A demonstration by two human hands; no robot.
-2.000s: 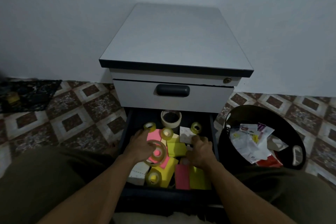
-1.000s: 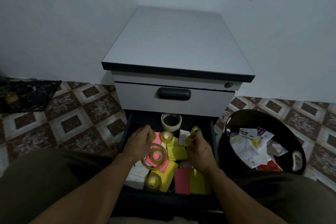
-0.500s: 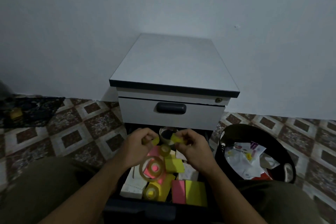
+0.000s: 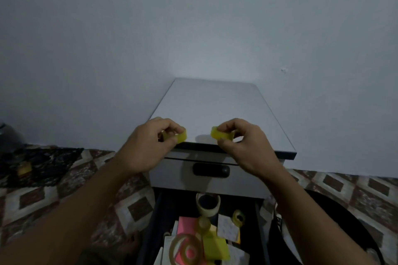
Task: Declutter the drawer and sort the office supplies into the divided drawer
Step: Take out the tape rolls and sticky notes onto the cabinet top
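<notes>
While drawer (image 4: 172,206) holds tape (image 4: 208,204), pads (image 4: 187,225) — seemingly sticky

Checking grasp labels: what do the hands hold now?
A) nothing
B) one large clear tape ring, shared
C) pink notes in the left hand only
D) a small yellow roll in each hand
D: the left hand pinches one small yellow roll and the right hand a second yellow roll, both up at the cabinet top.
</notes>
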